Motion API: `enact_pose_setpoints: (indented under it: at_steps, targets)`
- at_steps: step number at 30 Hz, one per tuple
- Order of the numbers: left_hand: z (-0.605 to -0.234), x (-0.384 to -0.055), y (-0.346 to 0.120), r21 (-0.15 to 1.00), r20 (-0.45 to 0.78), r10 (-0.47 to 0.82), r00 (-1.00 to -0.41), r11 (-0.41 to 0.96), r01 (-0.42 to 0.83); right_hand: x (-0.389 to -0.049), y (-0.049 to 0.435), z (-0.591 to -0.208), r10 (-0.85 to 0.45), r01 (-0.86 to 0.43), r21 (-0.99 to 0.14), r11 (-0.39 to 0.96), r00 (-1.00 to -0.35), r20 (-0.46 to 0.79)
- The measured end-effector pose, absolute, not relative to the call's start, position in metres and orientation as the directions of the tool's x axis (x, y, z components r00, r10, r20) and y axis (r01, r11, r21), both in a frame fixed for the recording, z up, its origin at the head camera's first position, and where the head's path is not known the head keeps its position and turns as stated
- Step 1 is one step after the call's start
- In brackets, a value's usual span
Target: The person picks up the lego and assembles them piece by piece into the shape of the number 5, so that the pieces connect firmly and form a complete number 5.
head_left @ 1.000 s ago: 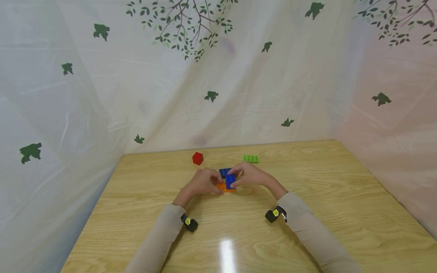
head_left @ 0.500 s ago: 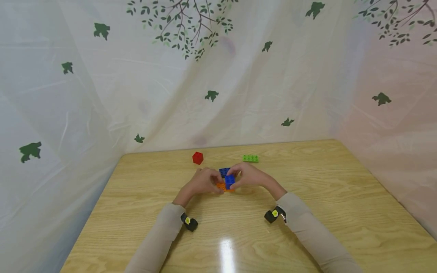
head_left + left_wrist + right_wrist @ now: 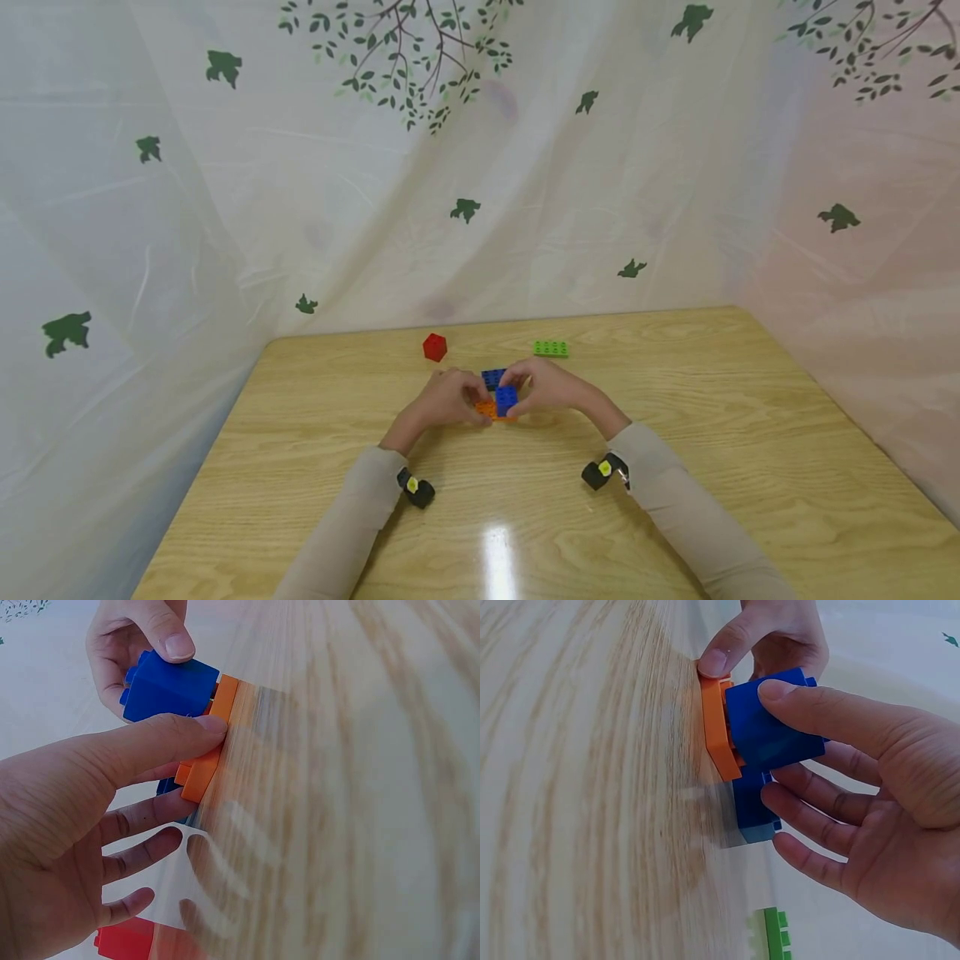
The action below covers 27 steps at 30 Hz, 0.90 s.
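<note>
My left hand (image 3: 452, 397) pinches the left end of a flat orange building brick (image 3: 486, 409) on the table, thumb on its near side. A taller blue building brick (image 3: 506, 401) is pinched between the thumb and fingers of my right hand (image 3: 551, 385), over the orange brick's right part. In the right wrist view the blue brick (image 3: 761, 724) sits slightly tilted against the studs of the orange brick (image 3: 716, 727), a narrow gap showing. Just behind lies a dark blue flat brick (image 3: 492, 377), partly hidden by my right fingers.
A red brick (image 3: 435, 347) lies farther back on the left of the wooden table (image 3: 480, 483). At the back right is a flat green brick (image 3: 551, 349). A pale curtain with leaf prints (image 3: 465, 267) hangs behind the table.
In my right hand the blue brick has tipped a little, its studded top now lying flatter over the orange brick. My left hand keeps its place.
</note>
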<state>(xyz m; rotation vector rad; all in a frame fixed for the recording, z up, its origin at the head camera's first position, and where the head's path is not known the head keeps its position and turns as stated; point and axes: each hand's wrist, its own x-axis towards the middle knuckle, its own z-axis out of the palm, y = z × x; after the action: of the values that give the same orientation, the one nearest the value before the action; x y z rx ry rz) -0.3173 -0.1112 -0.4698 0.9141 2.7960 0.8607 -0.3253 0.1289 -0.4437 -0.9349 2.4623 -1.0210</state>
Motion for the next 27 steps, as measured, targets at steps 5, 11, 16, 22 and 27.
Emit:
enact_pose_setpoints:
  at_steps: [5, 11, 16, 22, 27]
  targets:
    - [-0.4707, -0.3177, -0.1117, 0.533, 0.101, 0.565, -0.819, 0.664, 0.525, -0.3242, 0.1286, -0.4427, -0.676, -0.447, -0.720, 0.530, -0.736, -0.041]
    - [-0.4706, -0.3189, -0.1112, 0.536, 0.096, 0.566, -0.819, 0.664, 0.522, -0.3227, 0.1288, -0.4409, -0.675, -0.440, -0.729, 0.525, -0.737, -0.042]
    - [-0.4704, -0.3189, -0.1113, 0.538, 0.100, 0.570, -0.816, 0.659, 0.526, -0.3229, 0.1290, -0.4408, -0.679, -0.442, -0.733, 0.517, -0.733, -0.037]
    - [-0.4700, -0.3188, -0.1112, 0.540, 0.099, 0.568, -0.817, 0.659, 0.524, -0.3238, 0.1292, -0.4414, -0.677, -0.435, -0.739, 0.514, -0.735, -0.038]
    - [-0.4697, -0.3186, -0.1114, 0.536, 0.093, 0.568, -0.818, 0.664, 0.522, -0.3245, 0.1287, -0.4418, -0.672, -0.443, -0.726, 0.527, -0.740, -0.036]
